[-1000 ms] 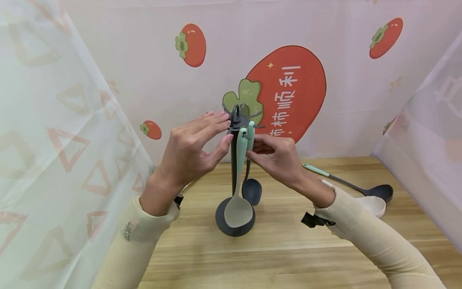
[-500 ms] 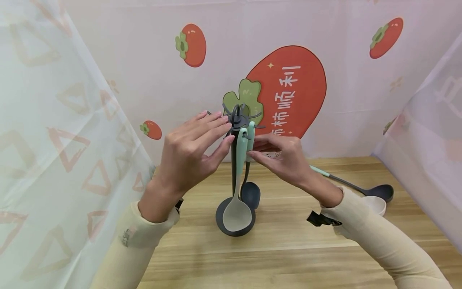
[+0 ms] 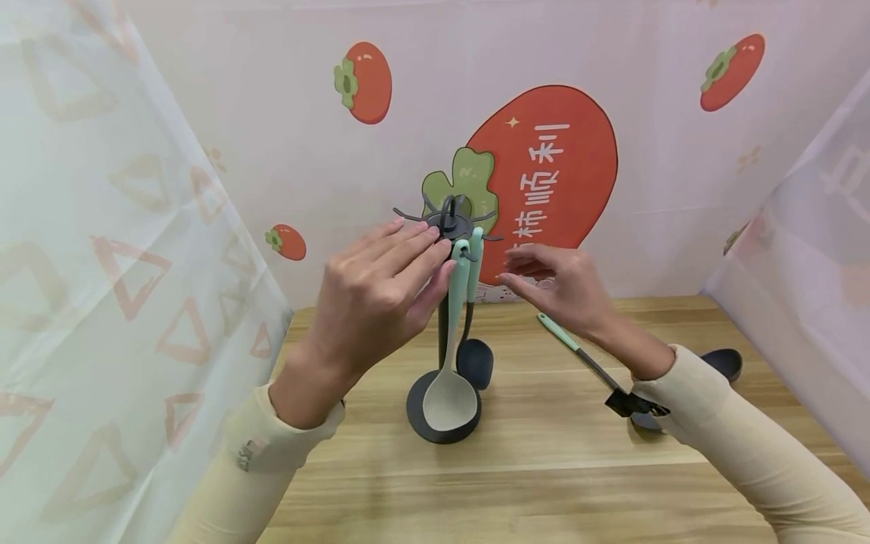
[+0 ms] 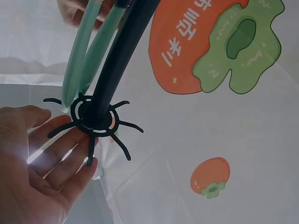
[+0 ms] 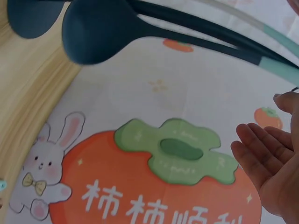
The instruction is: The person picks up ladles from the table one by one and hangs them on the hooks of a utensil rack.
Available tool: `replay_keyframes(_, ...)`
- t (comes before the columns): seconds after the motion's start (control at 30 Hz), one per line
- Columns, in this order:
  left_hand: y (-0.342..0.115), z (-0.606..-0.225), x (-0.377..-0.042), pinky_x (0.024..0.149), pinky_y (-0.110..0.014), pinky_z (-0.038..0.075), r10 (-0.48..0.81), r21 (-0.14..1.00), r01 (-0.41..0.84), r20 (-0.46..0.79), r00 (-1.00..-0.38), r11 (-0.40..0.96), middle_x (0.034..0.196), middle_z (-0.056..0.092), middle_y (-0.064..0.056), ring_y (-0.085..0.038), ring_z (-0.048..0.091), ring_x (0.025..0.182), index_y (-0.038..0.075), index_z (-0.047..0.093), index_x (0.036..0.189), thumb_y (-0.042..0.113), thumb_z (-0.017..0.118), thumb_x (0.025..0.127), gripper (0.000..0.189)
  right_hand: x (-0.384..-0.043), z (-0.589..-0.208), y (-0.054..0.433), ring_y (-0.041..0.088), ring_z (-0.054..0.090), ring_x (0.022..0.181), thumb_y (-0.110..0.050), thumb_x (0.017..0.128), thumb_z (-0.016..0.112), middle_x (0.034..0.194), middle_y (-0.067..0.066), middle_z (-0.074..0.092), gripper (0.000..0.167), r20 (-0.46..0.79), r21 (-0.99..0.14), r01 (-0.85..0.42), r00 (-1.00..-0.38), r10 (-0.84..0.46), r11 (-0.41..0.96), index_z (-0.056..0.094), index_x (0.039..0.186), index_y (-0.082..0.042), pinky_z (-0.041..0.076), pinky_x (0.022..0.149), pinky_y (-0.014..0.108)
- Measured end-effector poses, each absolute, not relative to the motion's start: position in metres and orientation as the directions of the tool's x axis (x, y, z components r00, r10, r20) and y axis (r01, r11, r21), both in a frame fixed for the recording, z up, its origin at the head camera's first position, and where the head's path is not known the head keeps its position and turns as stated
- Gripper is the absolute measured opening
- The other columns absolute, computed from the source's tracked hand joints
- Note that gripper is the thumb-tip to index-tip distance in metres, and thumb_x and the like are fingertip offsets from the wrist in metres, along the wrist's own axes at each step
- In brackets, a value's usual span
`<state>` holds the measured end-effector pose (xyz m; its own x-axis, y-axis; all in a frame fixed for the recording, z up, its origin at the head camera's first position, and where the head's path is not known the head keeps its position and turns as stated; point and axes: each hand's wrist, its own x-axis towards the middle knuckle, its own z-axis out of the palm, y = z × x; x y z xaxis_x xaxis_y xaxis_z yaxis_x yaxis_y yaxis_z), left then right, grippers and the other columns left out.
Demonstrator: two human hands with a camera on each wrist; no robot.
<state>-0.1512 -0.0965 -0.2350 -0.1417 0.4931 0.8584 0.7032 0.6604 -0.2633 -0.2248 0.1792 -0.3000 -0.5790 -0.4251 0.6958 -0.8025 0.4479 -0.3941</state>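
A dark utensil stand (image 3: 457, 225) with curved hooks around its top stands upright on the table. From its hooks hang a pale grey ladle (image 3: 450, 400) with a mint handle and, behind it, a dark spoon (image 3: 476, 364), its bowl also in the right wrist view. My left hand (image 3: 381, 295) rests its extended fingers on the left of the stand's top; in the left wrist view they lie against the hooked ring. To the right of the handles, my right hand (image 3: 564, 283) is apart from them, fingers loosely bent and holding nothing.
Right of the stand, a mint-handled utensil (image 3: 559, 331) with a dark shaft lies on the wooden table (image 3: 544, 483), partly under my right sleeve. Farther right shows a dark ladle bowl (image 3: 723, 363). Printed cloth walls (image 3: 272, 113) enclose the back and sides.
My right hand has let go of the dark spoon's handle and moved right. My left hand has shifted slightly right over the stand's top. The right sleeve now covers the pale bowl on the table.
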Motion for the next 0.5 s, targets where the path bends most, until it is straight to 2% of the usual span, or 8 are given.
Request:
replay_keyframes(0.27, -0.095, -0.235, -0.149, 0.099, -0.048, 0.061, 0.507, -0.278, 0.695, 0.85, -0.144, 0.663, 0.108, 0.08, -0.018, -0.033, 0.079, 0.102, -0.003, 0.081, 0.111, 0.014, 0.077, 0.096, 0.023, -0.247, -0.308, 0.203, 0.028, 0.079, 0.082, -0.004, 0.085, 0.088, 0.097, 0.017, 0.08, 0.03, 0.661, -0.361, -0.749, -0.626, -0.414, 0.556, 0.076, 0.11, 0.007, 0.066, 0.072, 0.046)
replay_keyframes(0.5, -0.095, -0.235, -0.149, 0.098, -0.048, 0.061, 0.513, -0.265, 0.696, 0.841, -0.173, 0.668, 0.108, 0.08, -0.02, -0.034, 0.079, 0.103, -0.005, 0.08, 0.112, 0.014, 0.078, 0.096, 0.025, -0.266, -0.318, 0.225, 0.034, 0.079, 0.082, -0.007, 0.089, 0.085, 0.094, 0.02, 0.079, 0.026, 0.596, -0.383, -0.658, -0.712, -0.371, 0.649, 0.075, 0.108, 0.008, 0.065, 0.076, 0.051)
